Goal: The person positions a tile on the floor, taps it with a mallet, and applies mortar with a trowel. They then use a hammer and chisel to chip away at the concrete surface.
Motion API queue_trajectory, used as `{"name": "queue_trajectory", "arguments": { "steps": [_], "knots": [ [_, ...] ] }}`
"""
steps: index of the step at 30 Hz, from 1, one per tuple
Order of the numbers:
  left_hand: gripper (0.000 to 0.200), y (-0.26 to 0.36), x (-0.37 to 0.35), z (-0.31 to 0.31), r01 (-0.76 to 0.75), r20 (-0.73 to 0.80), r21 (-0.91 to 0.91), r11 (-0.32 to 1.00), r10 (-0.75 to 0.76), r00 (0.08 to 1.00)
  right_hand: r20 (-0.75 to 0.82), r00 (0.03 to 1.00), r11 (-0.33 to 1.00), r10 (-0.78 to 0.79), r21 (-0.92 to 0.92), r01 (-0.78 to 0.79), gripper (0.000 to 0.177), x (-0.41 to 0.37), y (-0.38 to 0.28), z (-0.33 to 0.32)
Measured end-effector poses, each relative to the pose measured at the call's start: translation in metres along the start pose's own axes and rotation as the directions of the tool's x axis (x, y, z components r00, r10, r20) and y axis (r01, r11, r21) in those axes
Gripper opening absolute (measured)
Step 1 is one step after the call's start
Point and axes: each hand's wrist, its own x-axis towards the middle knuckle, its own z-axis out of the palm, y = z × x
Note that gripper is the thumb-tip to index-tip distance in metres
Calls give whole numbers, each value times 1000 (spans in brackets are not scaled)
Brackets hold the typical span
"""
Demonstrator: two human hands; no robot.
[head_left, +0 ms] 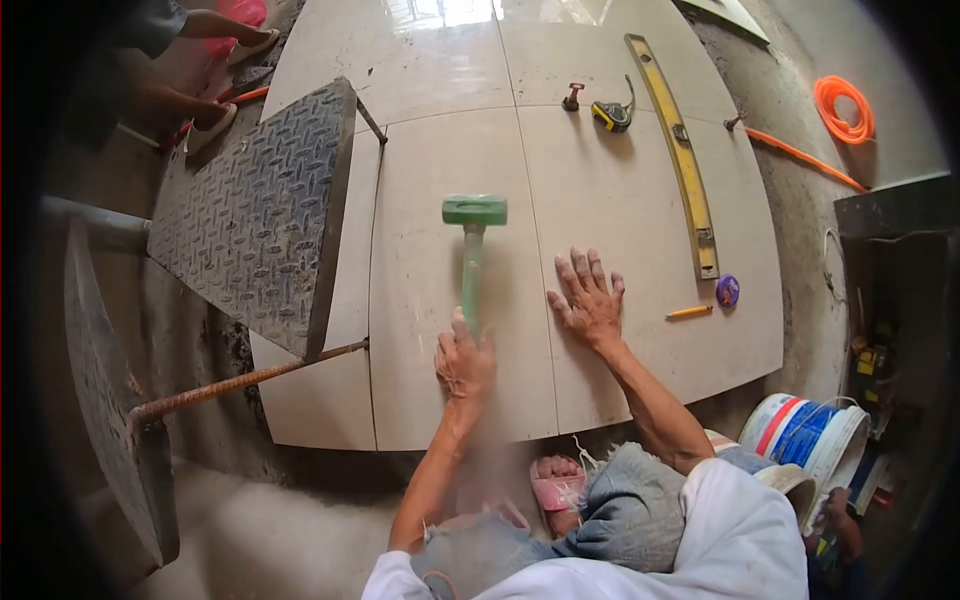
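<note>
My left hand is closed on the handle of a green rubber mallet, whose head points away from me over the large beige tiles. Part of the handle is hidden by the hand and looks a little blurred. My right hand lies flat with fingers spread on the tile to the right, near a joint, holding nothing. To its right are a yellow pencil, a small round purple item and a long yellow spirit level. Beyond it sits a yellow-and-black tape measure.
At left stands a checker-plate metal step with a rusty bar. Small red T-shaped pieces stand at tile joints. Orange hose coils at right; buckets stand lower right. Another person's feet show upper left.
</note>
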Motion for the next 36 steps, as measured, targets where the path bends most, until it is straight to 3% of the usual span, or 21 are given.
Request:
{"name": "queue_trajectory", "arguments": {
  "steps": [4, 6, 8, 10, 13, 16, 18, 19, 29, 36],
  "knots": [
    [49, 4, -2, 14, -54, -34, 71, 996, 57, 998, -3, 1000, 1000, 4, -14, -4, 62, 5, 0, -4],
    [44, -26, -4, 30, -202, -63, 63, 977, 206, 976, -76, 997, 1000, -17, -25, 15, 61, 10, 1, -2],
    [44, -31, -6, 7, -202, 70, 67, 977, 197, 978, -127, 992, 998, -18, 50, 25, 58, -4, 0, 1],
    [52, -63, -16, 13, -237, -86, 225, 945, 262, 961, -151, 988, 1000, -26, 11, 28, 58, 7, 6, 8],
    [64, -92, -47, -1, -199, -25, 434, 879, 232, 972, -157, 986, 998, -54, 34, 60, 61, -1, 9, 16],
    [77, -120, -56, -6, -92, -87, 280, 956, 121, 989, -181, 983, 998, -35, -65, 23, 61, 0, 21, 34],
    [85, -115, -56, -27, -50, -6, 339, 939, 55, 998, -149, 989, 998, -24, -59, 16, 59, 0, 14, 28],
    [84, -114, -60, -32, -2, -2, 316, 949, 3, 1000, -91, 996, 1000, 4, -14, -5, 59, -6, 13, 23],
    [82, -148, -103, -39, 142, -156, 386, 911, -87, 984, -79, 996, 994, 28, -104, -36, 61, -56, 10, 27],
    [82, -153, -116, -33, 143, -206, 360, 922, -71, 976, -67, 997, 997, 44, -54, -48, 61, -66, 1, 29]
  ]
}}
